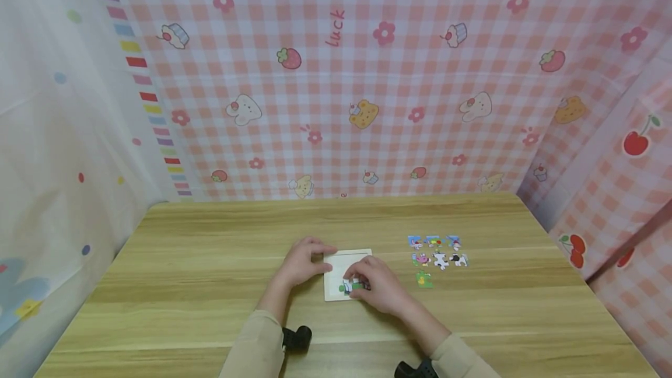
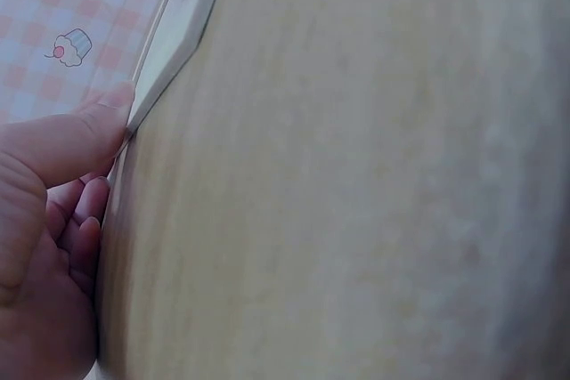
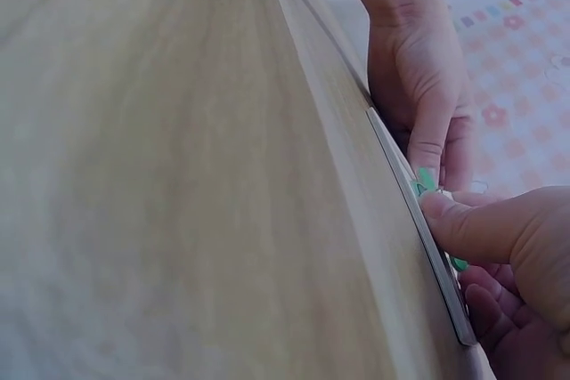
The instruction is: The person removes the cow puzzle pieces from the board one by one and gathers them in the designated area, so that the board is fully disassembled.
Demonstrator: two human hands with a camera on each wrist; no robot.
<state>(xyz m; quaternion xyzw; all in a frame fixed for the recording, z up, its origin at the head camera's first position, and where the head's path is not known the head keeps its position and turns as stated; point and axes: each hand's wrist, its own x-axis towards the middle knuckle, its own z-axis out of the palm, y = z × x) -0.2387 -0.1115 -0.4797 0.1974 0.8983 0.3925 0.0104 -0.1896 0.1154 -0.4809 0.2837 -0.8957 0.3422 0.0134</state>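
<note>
A small pale puzzle board [image 1: 336,267] with a raised rim lies on the table in front of me. My left hand [image 1: 303,262] holds its left side, thumb at the left edge and index finger at the far left corner. In the left wrist view the thumb [image 2: 89,135] presses against the board's edge, with other fingers curled beside it. My right hand [image 1: 379,286] pinches a green-and-white puzzle piece [image 1: 346,289] over the near right part of the board, covering that corner. Green parts [image 3: 427,179] show by the right thumb in the right wrist view.
Several loose jigsaw pieces lie in rows right of the board, including a white one [image 1: 440,260] and a green one with yellow [image 1: 424,279]. The wooden table [image 1: 210,261] meets a pink checked curtain [image 1: 325,86] at the back.
</note>
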